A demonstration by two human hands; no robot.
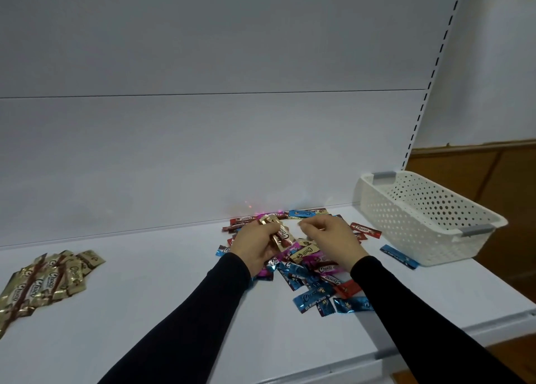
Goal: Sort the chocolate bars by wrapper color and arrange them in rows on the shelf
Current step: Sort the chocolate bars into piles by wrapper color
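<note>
Several gold bars (277, 232) gripped in my left hand (256, 243); right hand (326, 232) beside it, fingers curled, contents not discernible. Mixed pile (309, 270) beneath both hands on the shelf (162, 311). Gold group (43, 282) far left; basket (426, 218) right.

White perforated plastic basket (429, 218) w/ grey handle clips, sitting at far right, tilted a bit, near the back panel. White back panel (203, 122) behind, w/ one horizontal seam across it. Slotted upright rail (435, 73) runs diagonally up at right, dark slots along it. Beyond it, white wall (499, 64) above brown wood paneling (493, 174). Strip of brown floor (516, 351) at bottom right.
</note>
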